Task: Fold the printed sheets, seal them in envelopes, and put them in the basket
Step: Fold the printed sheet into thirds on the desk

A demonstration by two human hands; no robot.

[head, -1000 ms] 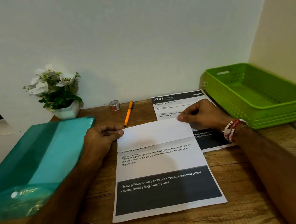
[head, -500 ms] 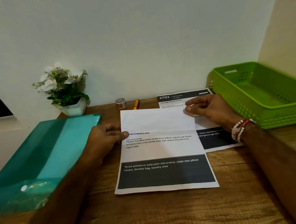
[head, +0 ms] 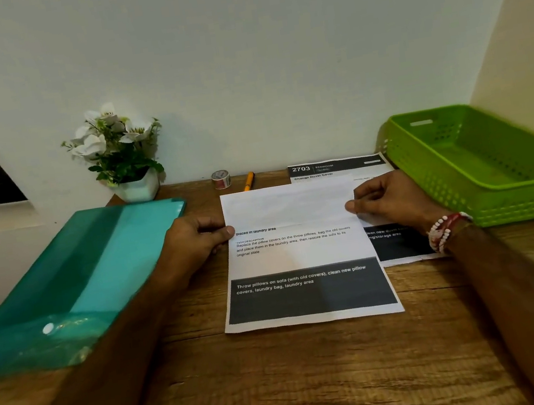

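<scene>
Since a second ago, folded flap laid farther down over printed sheet (head: pixel 301 256), frame centre. Left hand (head: pixel 195 239) pinches flap's left edge; right hand (head: pixel 386 200) pinches right edge. Second sheet (head: pixel 336 167) beneath, right. Green basket (head: pixel 485 190) far right, empty.

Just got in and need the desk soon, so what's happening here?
A person is folding a white printed sheet on the wooden desk. The left hand and right hand pinch the folded-over top flap at its edges. A second printed sheet lies underneath. The green plastic basket holds nothing; no envelope is visible.
</scene>
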